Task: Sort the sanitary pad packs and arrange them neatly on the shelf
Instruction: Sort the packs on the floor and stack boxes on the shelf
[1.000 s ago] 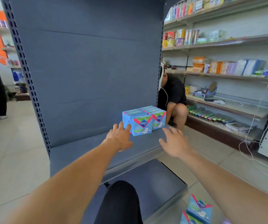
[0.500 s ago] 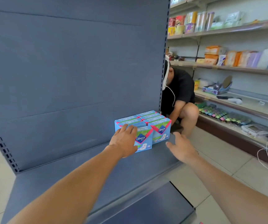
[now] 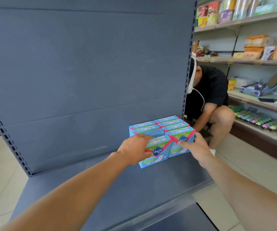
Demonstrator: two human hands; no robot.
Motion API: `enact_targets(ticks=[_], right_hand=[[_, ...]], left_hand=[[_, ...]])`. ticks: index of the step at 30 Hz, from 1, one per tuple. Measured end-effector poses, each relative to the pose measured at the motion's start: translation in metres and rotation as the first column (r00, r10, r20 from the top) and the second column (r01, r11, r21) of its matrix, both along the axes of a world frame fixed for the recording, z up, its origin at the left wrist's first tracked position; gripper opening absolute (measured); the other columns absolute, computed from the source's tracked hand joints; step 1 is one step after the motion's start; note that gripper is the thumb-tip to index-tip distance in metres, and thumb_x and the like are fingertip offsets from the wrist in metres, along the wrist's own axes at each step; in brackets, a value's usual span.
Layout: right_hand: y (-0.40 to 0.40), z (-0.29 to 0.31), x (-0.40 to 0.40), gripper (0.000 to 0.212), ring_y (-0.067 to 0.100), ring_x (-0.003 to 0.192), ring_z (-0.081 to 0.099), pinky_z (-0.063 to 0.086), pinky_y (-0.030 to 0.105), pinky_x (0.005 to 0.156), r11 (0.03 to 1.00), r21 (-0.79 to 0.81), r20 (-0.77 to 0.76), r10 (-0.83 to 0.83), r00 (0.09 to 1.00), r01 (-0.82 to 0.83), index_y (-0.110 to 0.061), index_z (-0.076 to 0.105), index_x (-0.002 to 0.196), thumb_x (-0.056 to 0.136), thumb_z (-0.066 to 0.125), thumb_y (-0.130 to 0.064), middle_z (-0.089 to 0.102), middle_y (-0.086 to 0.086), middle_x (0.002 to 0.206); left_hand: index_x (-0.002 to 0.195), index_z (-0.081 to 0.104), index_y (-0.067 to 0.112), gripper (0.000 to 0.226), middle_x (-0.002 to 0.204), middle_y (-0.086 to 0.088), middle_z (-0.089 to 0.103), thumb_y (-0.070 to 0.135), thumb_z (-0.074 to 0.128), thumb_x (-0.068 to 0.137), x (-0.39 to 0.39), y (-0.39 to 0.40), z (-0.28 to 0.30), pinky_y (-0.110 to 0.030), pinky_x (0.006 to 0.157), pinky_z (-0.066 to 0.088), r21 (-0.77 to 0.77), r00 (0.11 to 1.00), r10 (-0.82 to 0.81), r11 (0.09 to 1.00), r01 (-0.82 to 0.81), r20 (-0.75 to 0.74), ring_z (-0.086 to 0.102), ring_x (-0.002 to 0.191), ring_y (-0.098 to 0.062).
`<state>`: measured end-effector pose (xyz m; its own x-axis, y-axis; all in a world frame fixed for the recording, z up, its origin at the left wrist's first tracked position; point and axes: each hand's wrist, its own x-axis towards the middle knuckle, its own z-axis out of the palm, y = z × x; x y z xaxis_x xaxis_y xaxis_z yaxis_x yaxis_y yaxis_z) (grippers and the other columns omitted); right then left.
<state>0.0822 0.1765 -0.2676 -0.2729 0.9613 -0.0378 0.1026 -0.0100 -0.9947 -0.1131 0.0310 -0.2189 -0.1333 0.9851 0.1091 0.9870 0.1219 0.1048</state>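
1. Both hands have closed in on the packs (image 3: 161,139) since a second ago; back then they hovered short of the block, fingers spread, touching nothing.
2. Left hand (image 3: 135,150) now lies over the front-left pack (image 3: 156,152), fingers reaching over its top edge, palm covering its left face. Whether the fingers curl round it I cannot tell; they look mostly straight.
3. Right hand (image 3: 195,148) now sits at the right end of the front-right pack (image 3: 180,141), thumb across the front face, fingers round the right corner: a light grip.
4. The packs stand in two rows between the hands, on the shelf (image 3: 101,189) at its right end, the rearmost close to the back panel (image 3: 84,64).
5. The front-left pack sits forward of its neighbour and slightly skewed; the block is not flush yet.
6. Meaning: the reach is over and contact made, so squaring the block is likely the step in hand, probably pushing the front-left pack back toward the panel.
7. Beyond the right hand, a person (image 3: 208,97) crouches by the wall shelves (image 3: 244,62).
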Motion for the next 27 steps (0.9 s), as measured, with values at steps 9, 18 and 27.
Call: enact_targets(ticks=[9, 18, 27], right_hand=[[-0.025, 0.009, 0.043, 0.039, 0.025, 0.080, 0.068, 0.057, 0.038, 0.073, 0.998, -0.045, -0.120, 0.044, 0.992, -0.050, -0.002, 0.054, 0.110, 0.079, 0.078, -0.008, 0.070, 0.017, 0.107], [-0.111, 0.051, 0.091, 0.076, 0.029, 0.091, 0.072, 0.061, 0.038, 0.070, 0.945, -0.130, -0.230, 0.266, 0.936, -0.301, -0.007, 0.061, 0.122, 0.059, 0.088, -0.040, 0.071, 0.016, 0.114], [-0.211, 0.036, 0.105, 0.042, 0.026, 0.086, 0.072, 0.059, 0.041, 0.077, 0.987, -0.134, -0.271, 0.050, 0.961, -0.089, -0.012, 0.058, 0.113, 0.078, 0.070, -0.031, 0.074, 0.011, 0.107]], left_hand=[[0.112, 0.065, 0.020, 0.041, 0.100, -0.003, 0.069, 0.030, 0.081, 0.075, -0.019, -0.026, -0.003, -0.025, 0.056, 0.047, -0.009, 0.787, 0.214, 0.967, -0.256, 0.578, 0.062, 0.078, -0.022], [0.104, 0.066, 0.009, 0.033, 0.105, -0.020, 0.069, 0.017, 0.083, 0.077, 0.016, -0.072, 0.013, -0.043, 0.078, 0.060, 0.002, 0.264, 0.061, 0.973, -0.233, 0.963, 0.071, 0.084, -0.028], [0.095, 0.067, 0.010, 0.023, 0.105, -0.010, 0.073, 0.031, 0.057, 0.097, 0.110, -0.098, -0.010, -0.054, 0.093, 0.053, 0.032, -0.071, -0.047, 0.979, -0.199, 0.996, 0.069, 0.098, -0.030]])
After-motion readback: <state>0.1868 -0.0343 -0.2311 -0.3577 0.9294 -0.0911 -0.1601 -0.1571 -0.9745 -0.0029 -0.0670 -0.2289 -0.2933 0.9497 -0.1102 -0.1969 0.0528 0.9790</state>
